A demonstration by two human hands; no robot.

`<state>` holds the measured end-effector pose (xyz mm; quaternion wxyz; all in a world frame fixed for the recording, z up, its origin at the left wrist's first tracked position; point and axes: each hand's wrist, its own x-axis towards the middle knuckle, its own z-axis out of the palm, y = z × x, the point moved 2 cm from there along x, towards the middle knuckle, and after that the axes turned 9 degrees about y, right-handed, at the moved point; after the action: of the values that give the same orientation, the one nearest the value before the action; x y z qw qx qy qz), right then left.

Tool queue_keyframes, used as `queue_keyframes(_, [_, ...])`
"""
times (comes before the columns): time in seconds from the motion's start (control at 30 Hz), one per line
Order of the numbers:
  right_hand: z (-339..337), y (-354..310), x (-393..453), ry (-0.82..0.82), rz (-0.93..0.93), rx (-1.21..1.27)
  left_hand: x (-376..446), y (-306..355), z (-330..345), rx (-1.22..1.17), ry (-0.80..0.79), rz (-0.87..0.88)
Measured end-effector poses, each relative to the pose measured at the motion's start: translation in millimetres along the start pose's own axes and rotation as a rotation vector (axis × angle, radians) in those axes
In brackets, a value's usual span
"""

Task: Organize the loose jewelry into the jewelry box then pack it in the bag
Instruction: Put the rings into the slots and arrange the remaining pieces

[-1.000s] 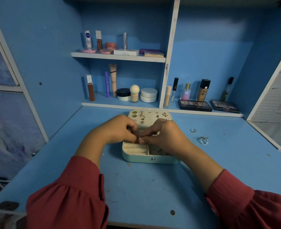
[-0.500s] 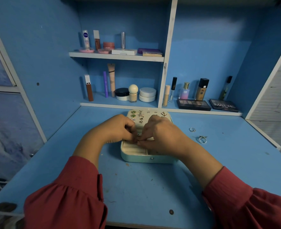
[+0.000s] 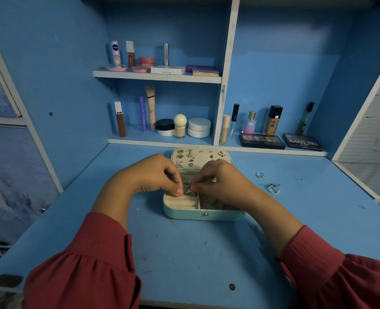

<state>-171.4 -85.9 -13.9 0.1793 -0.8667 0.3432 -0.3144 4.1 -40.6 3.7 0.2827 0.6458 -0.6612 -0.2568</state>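
Head camera view, looking down at a blue desk [image 3: 184, 253] set in a blue alcove with white-edged shelves.

A pale mint jewelry box [image 3: 203, 214] lies open at the middle of the desk, its front wall with a small snap button facing the viewer. Its raised lid [image 3: 203, 156] leans away behind it, and the cream lining holds rows of earrings [image 3: 180, 157], among them green ones at the left. The base has a ribbed ring-roll section [image 3: 180, 202] on the left and an open compartment on the right, partly hidden by the right wrist.

Both hands meet over the box's base. The left hand [image 3: 155, 172] has its fingers curled down, thumb and fingertips pinched together at the far edge of the ring rolls. The right hand [image 3: 218, 179] is also curled, its fingertips pinching toward the left hand's. Between the two sets of fingertips sits a small metallic ring [image 3: 188, 190], right at the ring-roll section; it is too small to tell which hand actually holds it. Both arms wear dark red sleeves [image 3: 84, 275].

Two more silver rings lie loose on the desk to the right of the box, well apart from it: a smaller ring [image 3: 260, 175] farther back and a larger ring [image 3: 274, 188] nearer.

The shelves behind carry cosmetics: tubes, jars, small bottles and two flat eyeshadow palettes [image 3: 261, 141].
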Motion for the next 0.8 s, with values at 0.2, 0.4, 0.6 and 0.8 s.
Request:
queue_keyframes(0.2, [-0.6, -2.6, -0.8, 0.001, 0.025, 0.046, -0.8, 6.3, 6.3, 0.072, -0.051, -0.007])
queue_keyframes(0.4, [1.1, -1.1, -0.9, 0.002, 0.002, 0.041, -1.7, 11.5, 9.4, 0.169, -0.051, 0.03])
queue_keyframes(0.6, [2.3, -0.8, 0.7, 0.007, 0.022, 0.002, -1.1, 12.3, 8.8, 0.169, -0.029, 0.028])
queue_keyframes(0.8, [2.1, -4.0, 1.5, 0.004, 0.039, -0.097, 0.2, 7.5, 6.4, 0.125, -0.028, -0.002])
